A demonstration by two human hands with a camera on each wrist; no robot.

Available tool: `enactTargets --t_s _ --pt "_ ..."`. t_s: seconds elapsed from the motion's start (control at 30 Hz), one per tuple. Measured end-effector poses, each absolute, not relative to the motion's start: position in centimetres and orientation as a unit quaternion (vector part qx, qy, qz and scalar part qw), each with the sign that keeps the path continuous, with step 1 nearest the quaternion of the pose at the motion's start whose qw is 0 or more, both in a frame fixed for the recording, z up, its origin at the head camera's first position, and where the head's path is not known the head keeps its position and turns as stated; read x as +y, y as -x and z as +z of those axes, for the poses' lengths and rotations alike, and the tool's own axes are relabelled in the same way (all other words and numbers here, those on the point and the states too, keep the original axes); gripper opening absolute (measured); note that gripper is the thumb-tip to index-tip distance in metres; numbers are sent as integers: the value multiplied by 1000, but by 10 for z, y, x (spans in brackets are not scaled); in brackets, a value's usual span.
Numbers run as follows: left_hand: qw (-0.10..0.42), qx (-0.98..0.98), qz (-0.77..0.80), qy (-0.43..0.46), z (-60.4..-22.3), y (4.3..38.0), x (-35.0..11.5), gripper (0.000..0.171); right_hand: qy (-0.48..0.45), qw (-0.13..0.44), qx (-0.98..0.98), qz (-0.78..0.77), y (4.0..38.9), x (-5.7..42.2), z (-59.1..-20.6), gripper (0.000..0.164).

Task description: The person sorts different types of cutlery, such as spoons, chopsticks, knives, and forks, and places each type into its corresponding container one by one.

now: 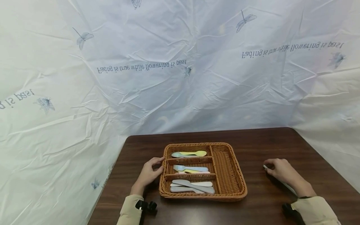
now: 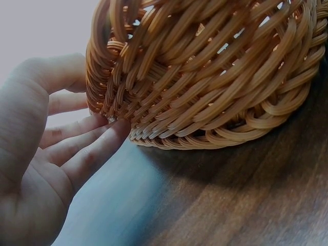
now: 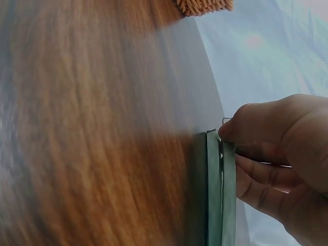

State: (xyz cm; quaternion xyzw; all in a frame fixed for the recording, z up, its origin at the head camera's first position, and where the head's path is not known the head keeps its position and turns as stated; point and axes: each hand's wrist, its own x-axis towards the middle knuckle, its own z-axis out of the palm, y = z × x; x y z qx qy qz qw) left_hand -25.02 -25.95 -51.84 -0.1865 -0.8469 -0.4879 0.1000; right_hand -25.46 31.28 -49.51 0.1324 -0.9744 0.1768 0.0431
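Note:
A brown wicker cutlery basket [image 1: 229, 168] sits on the table, with spoons [image 1: 189, 153], forks [image 1: 191, 168] and knives [image 1: 192, 186] in separate compartments on its left side. My left hand [image 1: 150, 172] rests its fingertips on the basket's outer left side; in the left wrist view, its fairly straight fingers [image 2: 95, 154] touch the woven wall. To the right of the basket, my right hand [image 1: 284, 171] pinches the end of a long, slim grey-green thing [image 3: 222, 189] between thumb and fingers. It shows as two narrow strips side by side; I cannot tell its kind.
The dark wooden table [image 1: 264, 147] has rounded far corners. White printed sheeting [image 1: 174, 93] hangs behind it and along both sides. The wide right compartment of the basket shows bare weave. Black camera mounts [image 1: 146, 206] sit at both wrists.

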Motion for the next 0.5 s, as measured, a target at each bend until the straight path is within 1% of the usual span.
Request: enactTargets --t_s 0.37,0.5 --pt "90 -852 -487 171 -516 251 -259 40 -139 62 -973 176 258 306 -493 25" --pt "96 -846 -492 179 -517 250 -259 40 -145 58 -971 183 259 302 -490 24"
